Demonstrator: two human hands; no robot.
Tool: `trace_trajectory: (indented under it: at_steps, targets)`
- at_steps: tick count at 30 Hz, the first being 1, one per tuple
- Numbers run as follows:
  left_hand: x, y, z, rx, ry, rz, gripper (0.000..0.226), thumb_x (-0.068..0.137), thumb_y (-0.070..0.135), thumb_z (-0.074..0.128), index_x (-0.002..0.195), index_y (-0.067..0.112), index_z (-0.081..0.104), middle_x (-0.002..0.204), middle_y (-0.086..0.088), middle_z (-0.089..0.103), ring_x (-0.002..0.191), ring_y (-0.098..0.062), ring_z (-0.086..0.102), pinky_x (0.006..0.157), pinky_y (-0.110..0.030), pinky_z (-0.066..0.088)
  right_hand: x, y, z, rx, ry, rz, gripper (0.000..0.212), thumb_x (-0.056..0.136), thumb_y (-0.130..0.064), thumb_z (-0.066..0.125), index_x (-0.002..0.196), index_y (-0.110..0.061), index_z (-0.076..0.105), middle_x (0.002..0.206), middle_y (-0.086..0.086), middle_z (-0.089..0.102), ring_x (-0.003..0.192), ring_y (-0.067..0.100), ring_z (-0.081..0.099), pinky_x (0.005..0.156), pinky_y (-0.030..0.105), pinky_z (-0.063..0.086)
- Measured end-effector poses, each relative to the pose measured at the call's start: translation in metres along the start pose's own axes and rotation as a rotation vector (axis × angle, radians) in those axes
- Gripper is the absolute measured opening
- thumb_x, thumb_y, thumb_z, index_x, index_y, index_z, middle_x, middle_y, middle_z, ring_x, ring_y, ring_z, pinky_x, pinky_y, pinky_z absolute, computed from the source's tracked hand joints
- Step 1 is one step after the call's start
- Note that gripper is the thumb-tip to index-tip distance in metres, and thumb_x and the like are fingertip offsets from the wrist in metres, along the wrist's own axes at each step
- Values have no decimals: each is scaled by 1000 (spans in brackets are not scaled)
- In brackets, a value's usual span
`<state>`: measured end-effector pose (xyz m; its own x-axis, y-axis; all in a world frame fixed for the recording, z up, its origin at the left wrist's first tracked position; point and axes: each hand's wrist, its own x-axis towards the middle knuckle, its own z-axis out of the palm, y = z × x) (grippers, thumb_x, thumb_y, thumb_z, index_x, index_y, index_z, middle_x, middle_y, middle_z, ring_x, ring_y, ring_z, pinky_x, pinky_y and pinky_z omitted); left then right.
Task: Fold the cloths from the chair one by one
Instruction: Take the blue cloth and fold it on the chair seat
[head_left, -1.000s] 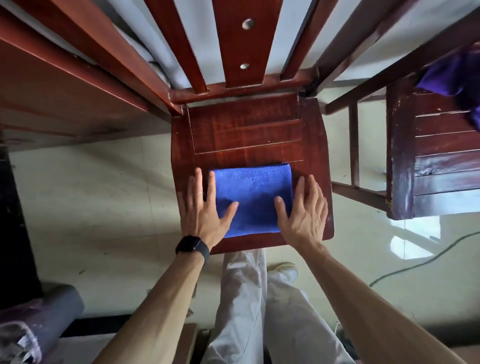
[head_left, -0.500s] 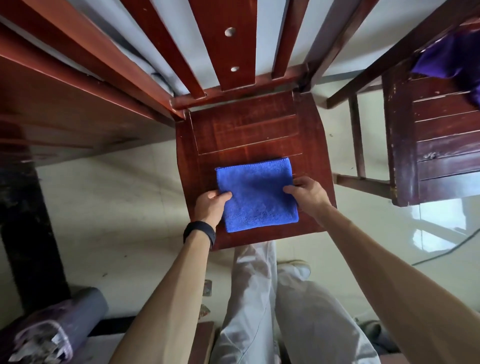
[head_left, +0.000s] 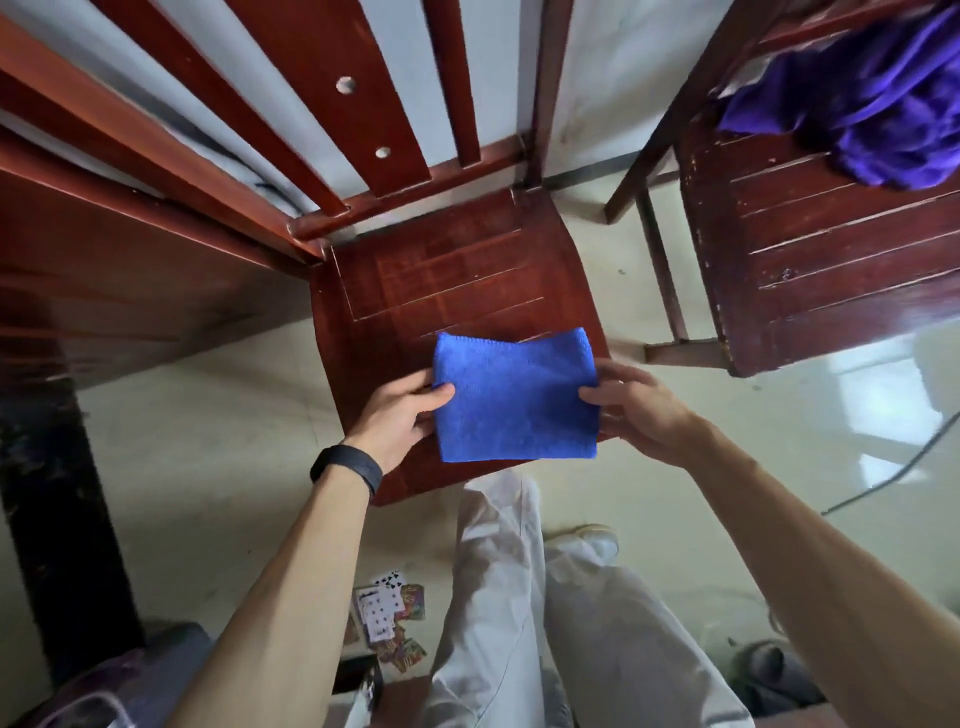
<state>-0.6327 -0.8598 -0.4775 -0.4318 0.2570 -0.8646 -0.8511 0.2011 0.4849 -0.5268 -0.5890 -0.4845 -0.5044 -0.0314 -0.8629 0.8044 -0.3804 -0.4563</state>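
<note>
Floor (head_left: 171, 467) pale, glossy tile, window glare at far right near a thin dark cable (head_left: 883, 478). Wooden chair (head_left: 441, 270) in centre, red-brown slatted seat, its backrest slats running up to the top edge; light wall behind them. Second chair (head_left: 810, 249), darker and more worn, at right, with open floor between the two seats. Purple cloths (head_left: 878, 109) heaped loose on the far part of that right seat. Dark wooden tabletop (head_left: 104, 291) at left, its edge close to the centre chair's left side, black leg below. Folded blue cloth (head_left: 514, 397) a neat rectangle over the near right part of the centre seat, near edge about level with the seat's front edge, right edge at the seat's right rim; whether it rests on the wood or is lifted, cannot tell. Left hand (head_left: 400, 415) pinches the cloth's left edge, thumb on top, fingers underneath. Right hand (head_left: 636, 408) pinches the right edge the same way. Black wristband (head_left: 347, 467) on left wrist. Far half of the seat bare. Person's light trousers (head_left: 519, 623) below, playing cards (head_left: 387, 613) scattered on the floor at near left.
</note>
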Motion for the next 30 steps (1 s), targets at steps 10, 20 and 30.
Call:
trace_trajectory:
  at_steps: [10,20,30]
  targets:
    - [-134,104,178,212,-343,171,47,79,21,75,123,35,65,127,-5,66,111,-25,65,85,-41,55,-246,-52,-106,89,122,-364,54,94,-6,63,132,-44,57,103,9,61,108,26,65,86,56,58]
    - [-343,224,459,535,-693,508,36,88,11,69,118,32,64,100,-1,70,84,-19,65,67,-31,52,-551,-100,-199,244,571,-878,40,91,-16,67,122,-41,63,103,3,70,98,21,70,75,45,60]
    - [-450,261,672,588,-1017,600,30,88,4,65,106,29,68,99,-4,74,83,-20,72,73,-42,58,-707,-121,-298,371,931,-1247,19,95,-21,66,113,-29,65,105,11,74,88,23,71,66,52,60]
